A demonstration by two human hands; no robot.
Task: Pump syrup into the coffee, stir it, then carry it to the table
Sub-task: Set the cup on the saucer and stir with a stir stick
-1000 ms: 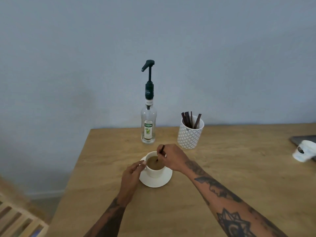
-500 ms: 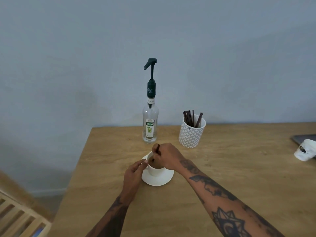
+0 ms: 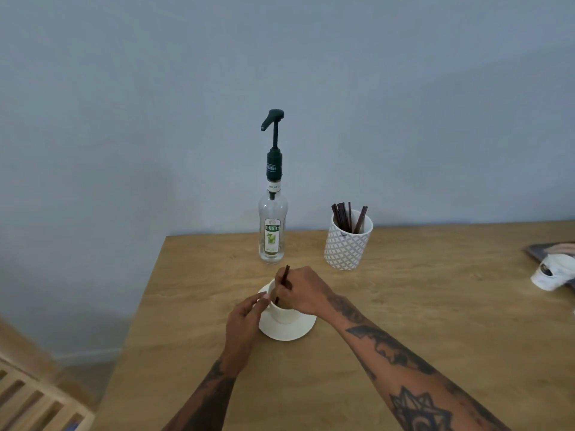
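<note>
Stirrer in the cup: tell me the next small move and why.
Probably keep circling the stirrer a little more, then lift it out. The right hand pinches it with its tip down in the cup, and the left hand steadies the cup's side on the saucer, so stirring looks unfinished and carrying has not begun.

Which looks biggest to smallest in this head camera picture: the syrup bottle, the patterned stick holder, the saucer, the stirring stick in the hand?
1. syrup bottle, tallest by far
2. patterned stick holder and saucer: similar, and the saucer is nearer and partly hidden, so unranked
3. stirring stick, thinnest
</note>
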